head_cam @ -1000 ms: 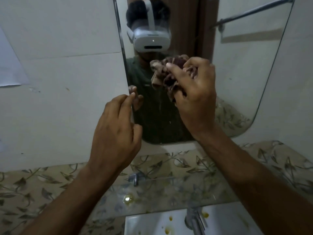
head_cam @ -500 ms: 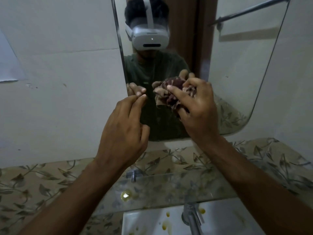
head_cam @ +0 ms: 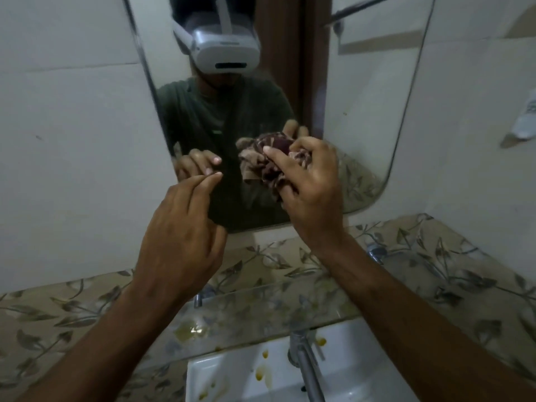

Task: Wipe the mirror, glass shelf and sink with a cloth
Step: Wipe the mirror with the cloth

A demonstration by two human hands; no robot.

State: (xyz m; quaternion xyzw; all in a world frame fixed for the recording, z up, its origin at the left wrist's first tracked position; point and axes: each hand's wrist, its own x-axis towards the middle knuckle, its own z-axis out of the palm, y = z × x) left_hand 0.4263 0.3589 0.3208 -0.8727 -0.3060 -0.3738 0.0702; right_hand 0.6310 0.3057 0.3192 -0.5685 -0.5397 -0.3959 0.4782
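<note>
Gripping cloth (head_cam: 268, 163) hides right hand (head_cam: 311, 192) fingers, sink (head_cam: 232, 381) cropped

chrome tap (head_cam: 308, 369), leaf-patterned tiles (head_cam: 435, 274), towel rail (head_cam: 374, 7)

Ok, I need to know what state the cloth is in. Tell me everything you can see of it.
The cloth is a soft fabric patterned in dark maroon and beige, crumpled into a loose wad. The right hand grips it, fingers curled round it, holding it against or just in front of the lower part of the mirror; contact is unclear. The left hand does not touch it.
</note>
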